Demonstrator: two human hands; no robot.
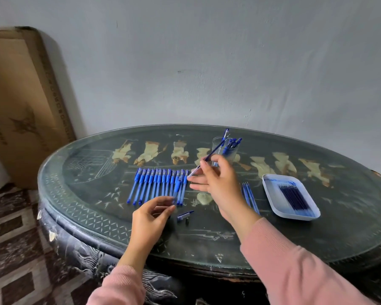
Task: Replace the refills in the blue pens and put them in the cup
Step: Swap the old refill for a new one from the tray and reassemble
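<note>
A row of several blue pens (pixel 156 186) lies side by side on the dark oval table (pixel 317 238). My left hand (pixel 151 216) pinches the lower end of an uncapped pen barrel (pixel 177 187), which slants up over the right end of the row. My right hand (pixel 217 180) is raised above the table. It holds a thin blue refill (pixel 213 151) between its fingers, slanted, with the pale tip low left. Behind it stands a clear glass cup (pixel 226 150) with several blue pens in it. A loose pen cap (pixel 185 214) lies by my left fingers.
A white tray (pixel 271 194) with several dark blue refills sits at the right. Three loose refills (pixel 250 198) lie on the table between the tray and my right wrist. A tall cardboard box (pixel 20 102) leans on the wall at the left.
</note>
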